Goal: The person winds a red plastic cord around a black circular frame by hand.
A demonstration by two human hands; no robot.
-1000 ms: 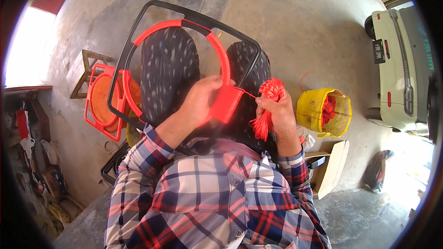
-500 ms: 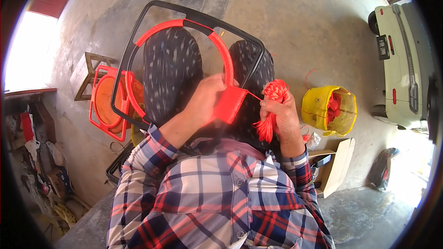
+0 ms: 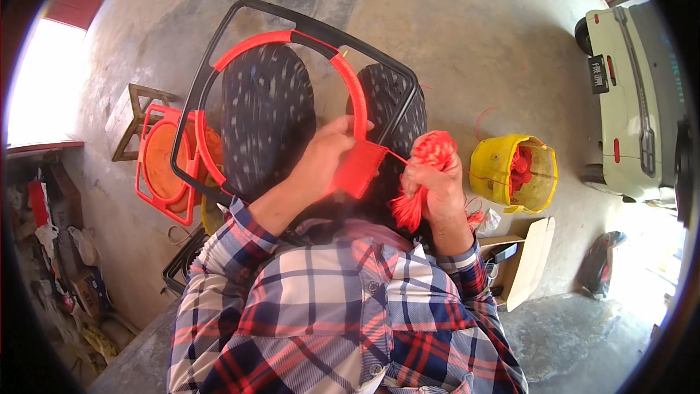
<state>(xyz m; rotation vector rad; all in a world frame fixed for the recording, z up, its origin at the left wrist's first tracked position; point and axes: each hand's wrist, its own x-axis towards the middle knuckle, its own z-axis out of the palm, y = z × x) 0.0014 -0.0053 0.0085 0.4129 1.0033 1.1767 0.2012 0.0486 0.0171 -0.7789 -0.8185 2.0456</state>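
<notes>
A black frame (image 3: 306, 19) with an inner ring (image 3: 353, 87) lies across my knees. Red cord is wrapped round stretches of the ring, with dark bare stretches between. At the ring's near right hangs a flat red woven panel (image 3: 362, 164). My left hand (image 3: 321, 164) is closed on the ring beside this panel, some fingers hidden behind it. My right hand (image 3: 440, 188) grips a bundle of red cord (image 3: 435, 147), its loose ends hanging below the fist. A short, taut strand (image 3: 397, 155) joins the panel's upper right corner to the right hand.
At right stands a yellow bucket (image 3: 492, 170) with red cord inside, near an open cardboard box (image 3: 536, 263). A pale vehicle (image 3: 628, 102) is parked at far right; a dark bag (image 3: 602, 266) lies below it. On the left are a red frame (image 3: 144, 190) and a wooden stool (image 3: 133, 128).
My right hand has turned and shifted slightly left with the cord bundle, its fingers now closed more into a fist. The left hand keeps its hold; the panel has tilted a little.
</notes>
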